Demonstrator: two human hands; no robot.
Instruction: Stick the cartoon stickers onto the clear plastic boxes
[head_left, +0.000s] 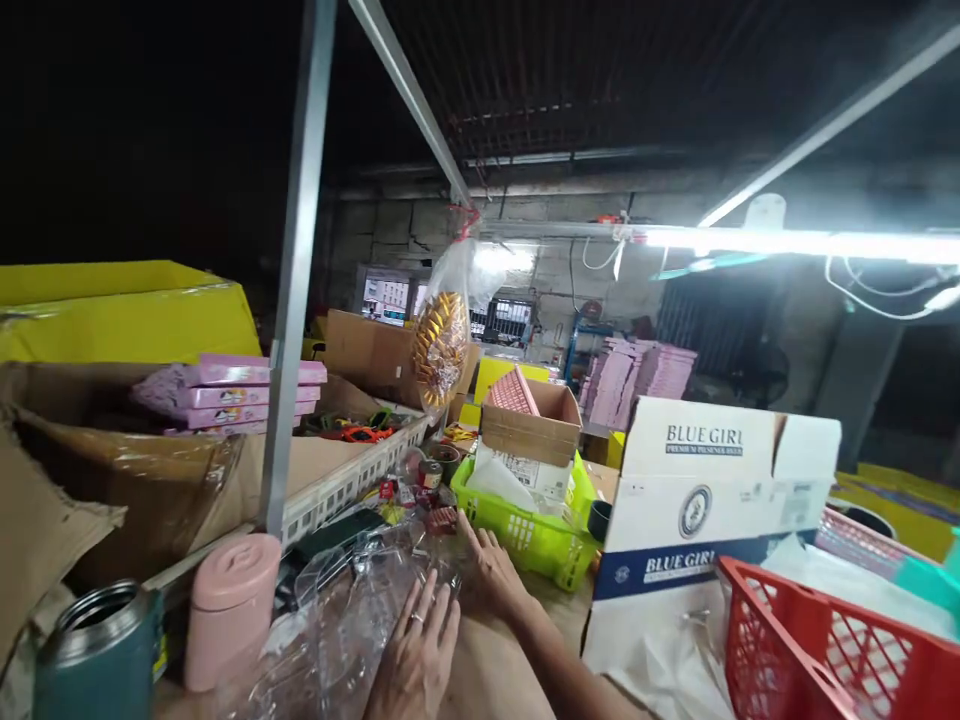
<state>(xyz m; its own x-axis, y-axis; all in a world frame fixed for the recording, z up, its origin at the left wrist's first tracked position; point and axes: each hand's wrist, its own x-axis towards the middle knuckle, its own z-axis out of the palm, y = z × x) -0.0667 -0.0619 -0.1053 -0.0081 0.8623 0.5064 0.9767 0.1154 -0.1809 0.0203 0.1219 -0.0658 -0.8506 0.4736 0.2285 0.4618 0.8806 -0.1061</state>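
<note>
My left hand [416, 645], with a ring on one finger, lies palm down with the fingers stretched out. It rests at the right edge of the clear plastic packaging [337, 610] spread over the worktop; whether it presses on the plastic I cannot tell. Farther ahead and to the right, my right hand [493, 572] reaches out with straight fingers beside the near left corner of a lime-green basket [517, 527]. Neither hand holds anything that I can see. Small red and dark items [427, 475] lie beyond the plastic.
To the left stand a pink canister [232, 610] and a teal flask [97, 660], next to a metal post [296, 250]. On the right are a white Blue Girl carton [675, 500] and a red basket [832, 640]. A bag of gold pieces [440, 350] hangs ahead.
</note>
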